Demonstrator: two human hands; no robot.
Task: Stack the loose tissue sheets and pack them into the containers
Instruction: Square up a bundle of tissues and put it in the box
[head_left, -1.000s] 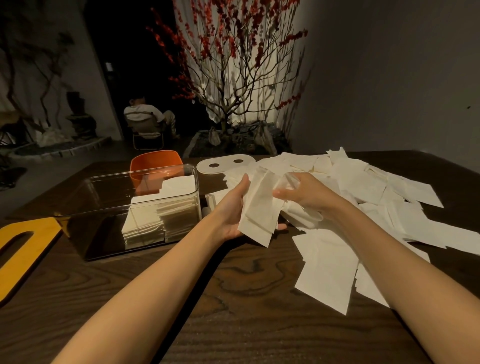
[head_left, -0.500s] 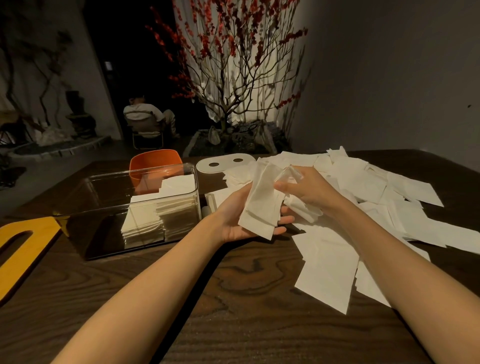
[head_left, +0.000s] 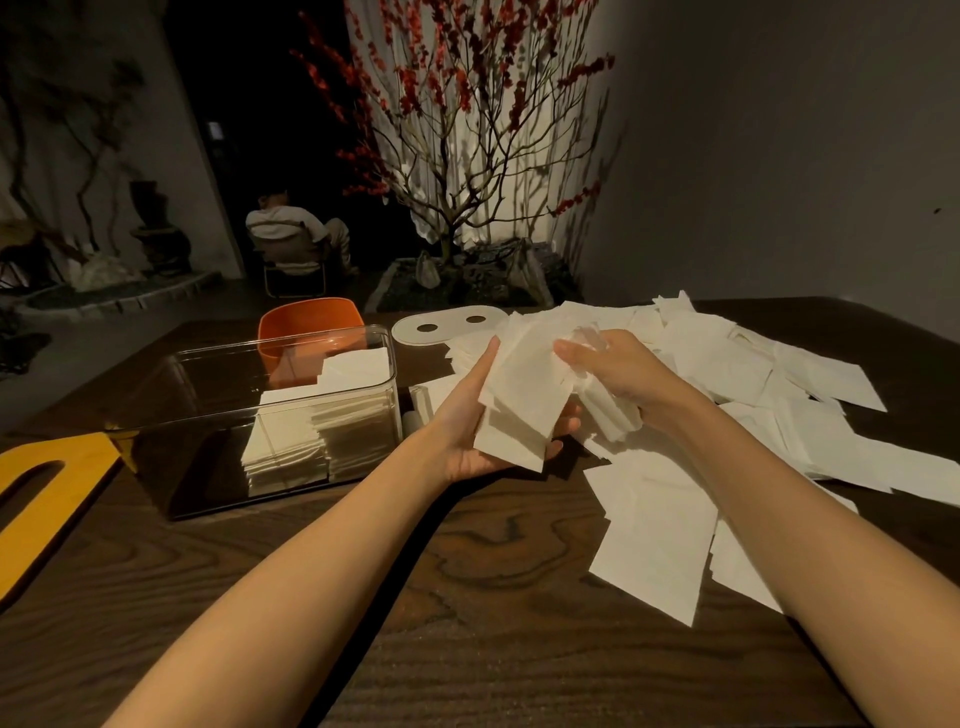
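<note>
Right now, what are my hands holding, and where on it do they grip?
The left hand cradles a small stack of tissue sheets from beneath, along its left edge. The right hand pinches the stack's upper right corner.

The room is dim, lit mainly by a warm glow behind a bare-branched tree with red blossoms (head_left: 467, 130), which stands in a low dark planter bed (head_left: 462, 283) past the far edge of the counter (head_left: 467, 623). The counter is dark wood with strong swirling grain. A plain grey wall (head_left: 779, 156) rises to the right. To the left, a pale wall (head_left: 93, 156) carries twisting branch shapes above a curved stone-edged bed (head_left: 119, 296) holding a dark urn (head_left: 156, 228). In a dark doorway beyond, a person sits in a folding chair (head_left: 291, 260), back turned.
</note>
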